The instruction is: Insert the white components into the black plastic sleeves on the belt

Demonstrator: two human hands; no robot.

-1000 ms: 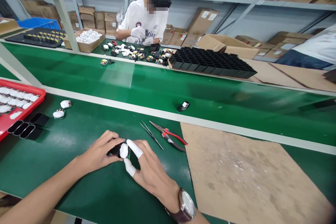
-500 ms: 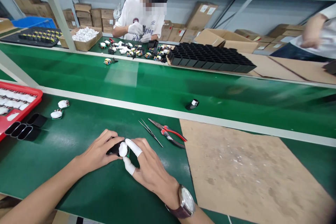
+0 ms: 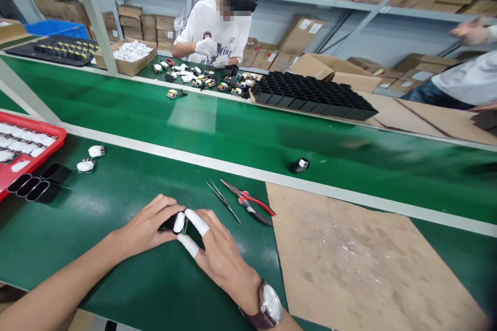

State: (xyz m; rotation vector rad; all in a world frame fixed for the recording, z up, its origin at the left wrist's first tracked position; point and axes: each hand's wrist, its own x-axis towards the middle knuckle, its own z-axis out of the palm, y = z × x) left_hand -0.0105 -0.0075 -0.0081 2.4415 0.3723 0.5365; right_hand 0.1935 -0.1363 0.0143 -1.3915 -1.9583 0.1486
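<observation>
I have left hand (image 3: 145, 225) closed around black case (image 3: 166, 223); right hand (image 3: 223, 253) pinches white-topped board (image 3: 179, 223) at case's open end, two covered fingers apart by board's width. Both things are over green table (image 3: 163, 279); beyond right hand lie tweezers (image 3: 223, 200) and pliers (image 3: 248, 202). Farther, green belt (image 3: 248, 137) carries small dark piece (image 3: 298, 166); behind, person (image 3: 215, 33) works
</observation>
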